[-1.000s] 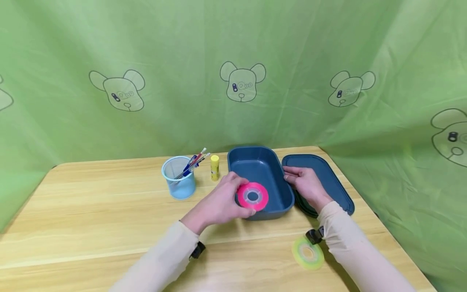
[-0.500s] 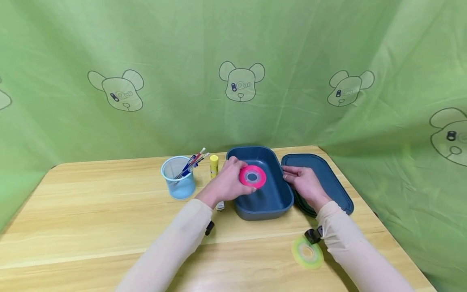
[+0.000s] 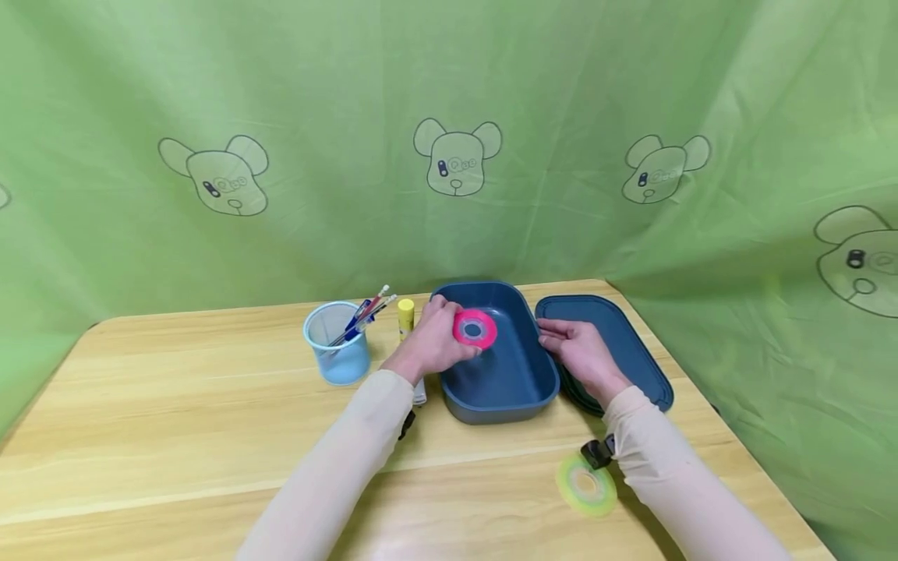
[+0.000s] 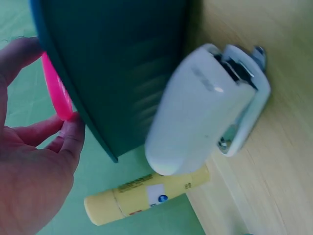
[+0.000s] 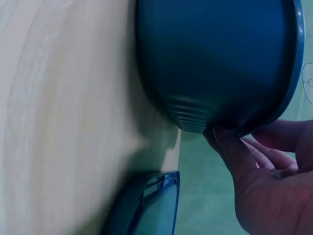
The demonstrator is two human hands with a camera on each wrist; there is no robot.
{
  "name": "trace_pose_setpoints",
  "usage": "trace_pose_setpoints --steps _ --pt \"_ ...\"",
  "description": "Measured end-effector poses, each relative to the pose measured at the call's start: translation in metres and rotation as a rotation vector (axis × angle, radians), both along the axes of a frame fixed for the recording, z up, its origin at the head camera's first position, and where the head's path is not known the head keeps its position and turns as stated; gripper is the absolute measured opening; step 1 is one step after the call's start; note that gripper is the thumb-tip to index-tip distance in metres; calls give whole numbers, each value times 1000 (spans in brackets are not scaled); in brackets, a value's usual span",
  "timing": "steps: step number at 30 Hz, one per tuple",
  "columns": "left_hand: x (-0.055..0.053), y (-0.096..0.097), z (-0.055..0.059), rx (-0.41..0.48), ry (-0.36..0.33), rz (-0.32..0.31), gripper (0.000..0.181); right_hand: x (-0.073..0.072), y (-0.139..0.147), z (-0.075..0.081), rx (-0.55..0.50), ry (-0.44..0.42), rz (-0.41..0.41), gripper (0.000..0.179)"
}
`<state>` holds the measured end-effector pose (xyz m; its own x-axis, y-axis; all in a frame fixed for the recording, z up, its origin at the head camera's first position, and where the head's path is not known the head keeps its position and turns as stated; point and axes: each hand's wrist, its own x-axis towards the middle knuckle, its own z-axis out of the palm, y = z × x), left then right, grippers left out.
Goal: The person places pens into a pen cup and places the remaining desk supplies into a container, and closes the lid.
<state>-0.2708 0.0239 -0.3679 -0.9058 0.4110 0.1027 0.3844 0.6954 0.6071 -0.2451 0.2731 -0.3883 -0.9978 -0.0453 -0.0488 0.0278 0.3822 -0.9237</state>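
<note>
My left hand (image 3: 433, 339) pinches a roll of bright pink tape (image 3: 459, 336) by its edge, thumb on the near side and fingers on the far side. The roll is held over the left part of a dark blue box (image 3: 501, 374). In the left wrist view the pink tape (image 4: 57, 90) shows edge-on beside the box wall. My right hand (image 3: 584, 354) touches the box's right side with its fingers nearly straight. The right wrist view shows fingertips against the outer wall of the box (image 5: 210, 58), just below the rim.
Left of the box stand a yellow glue stick (image 3: 405, 315) and a white stapler (image 4: 188, 112), half hidden behind my left arm. A light blue pen cup (image 3: 342, 360) holds pens and pencils. Right lies the dark blue lid (image 3: 617, 339); yellow-green tape (image 3: 586, 487) lies nearer.
My left hand has carried the pink tape away from me and slightly left, from the box's near end to its left side. The right hand keeps its place on the box.
</note>
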Motion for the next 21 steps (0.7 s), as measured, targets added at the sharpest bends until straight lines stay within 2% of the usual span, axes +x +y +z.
trace_pose_setpoints --steps 12,18,21 --pt "-4 5 -1 -22 -19 -2 71 0 0 -2 -9 1 8 45" --pt "-5 4 -5 -54 -71 -26 89 0 1 -2 -8 -5 8 45" --pt "-6 3 -6 -55 -83 -23 92 1 2 -1 -3 -4 8 45"
